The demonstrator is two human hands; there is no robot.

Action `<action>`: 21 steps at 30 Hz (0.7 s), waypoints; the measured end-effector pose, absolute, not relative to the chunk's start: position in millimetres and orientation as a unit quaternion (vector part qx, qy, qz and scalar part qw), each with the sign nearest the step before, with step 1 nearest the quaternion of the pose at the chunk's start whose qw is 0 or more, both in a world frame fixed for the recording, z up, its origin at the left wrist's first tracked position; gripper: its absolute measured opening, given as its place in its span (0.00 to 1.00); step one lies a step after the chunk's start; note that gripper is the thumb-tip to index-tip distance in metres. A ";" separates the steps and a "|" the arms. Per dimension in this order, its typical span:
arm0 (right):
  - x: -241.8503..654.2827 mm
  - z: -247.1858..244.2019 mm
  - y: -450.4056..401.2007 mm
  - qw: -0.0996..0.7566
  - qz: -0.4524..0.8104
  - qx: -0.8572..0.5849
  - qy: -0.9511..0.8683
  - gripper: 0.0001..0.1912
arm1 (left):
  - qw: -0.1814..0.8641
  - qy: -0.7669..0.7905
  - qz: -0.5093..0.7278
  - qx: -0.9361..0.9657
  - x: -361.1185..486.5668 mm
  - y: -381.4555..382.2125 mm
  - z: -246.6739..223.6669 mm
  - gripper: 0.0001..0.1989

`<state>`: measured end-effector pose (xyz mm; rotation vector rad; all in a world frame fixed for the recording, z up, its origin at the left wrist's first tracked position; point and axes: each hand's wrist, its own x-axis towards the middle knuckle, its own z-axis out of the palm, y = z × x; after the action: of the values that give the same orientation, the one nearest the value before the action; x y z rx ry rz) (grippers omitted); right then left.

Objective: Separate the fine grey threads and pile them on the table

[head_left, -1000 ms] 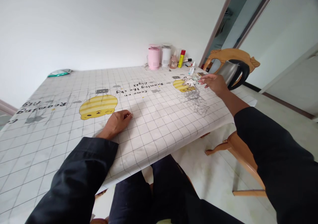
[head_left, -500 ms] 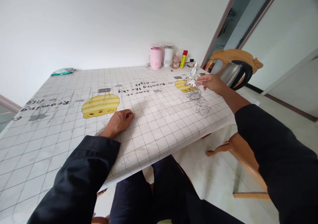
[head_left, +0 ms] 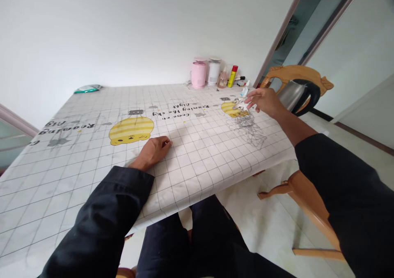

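Near the table's front edge, my left hand [head_left: 155, 151] rests on the checked cloth [head_left: 191, 155] with its fingers curled. Whatever lies inside them, if anything, is hidden. At the far right, my right hand [head_left: 264, 101] hovers beside a crumpled white wad [head_left: 241, 104], its fingers bent and somewhat apart; I see nothing held between them. Just in front of the wad lies a loose tangle of thin dark thread or wire [head_left: 250, 130]. A small white bottle [head_left: 245, 89] stands right behind my right fingers.
Along the wall stand a pink cylinder-shaped device [head_left: 198, 74], a white one [head_left: 214, 72], a pinkish bottle [head_left: 222, 79] and a yellow can with a red cap [head_left: 232, 76]. A green-and-white packet [head_left: 88, 89] lies far left. A steel kettle [head_left: 291, 95] and a wooden chair [head_left: 310, 74] are at right.
The view has shifted slightly, so things sit a little further right. My right fingers have lifted and spread a bit near the white wad. My left hand stays curled on the cloth.
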<state>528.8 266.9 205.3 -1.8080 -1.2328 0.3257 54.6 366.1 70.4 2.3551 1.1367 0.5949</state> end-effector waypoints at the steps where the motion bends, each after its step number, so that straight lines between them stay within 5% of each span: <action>1: 518.6 207.8 267.0 0.463 0.152 -0.714 -0.502 0.03 | 0.229 0.409 0.225 0.854 54.6 365.1 70.8 0.17; 7: 431.0 204.1 276.9 0.506 0.293 -0.580 -0.567 0.16 | 0.279 0.387 0.335 0.812 56.7 352.4 80.8 0.21; 14: 323.8 169.5 306.2 0.477 0.423 -0.453 -0.623 0.21 | 0.537 0.294 0.390 0.688 64.5 342.8 90.9 0.32; 21: 273.3 143.2 328.6 0.472 0.466 -0.408 -0.627 0.21 | 0.627 0.243 0.417 0.611 57.8 351.0 93.5 0.23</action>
<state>273.3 328.6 143.2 -0.9986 -1.5355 1.1413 57.8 351.0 93.5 1.4017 0.5570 0.9548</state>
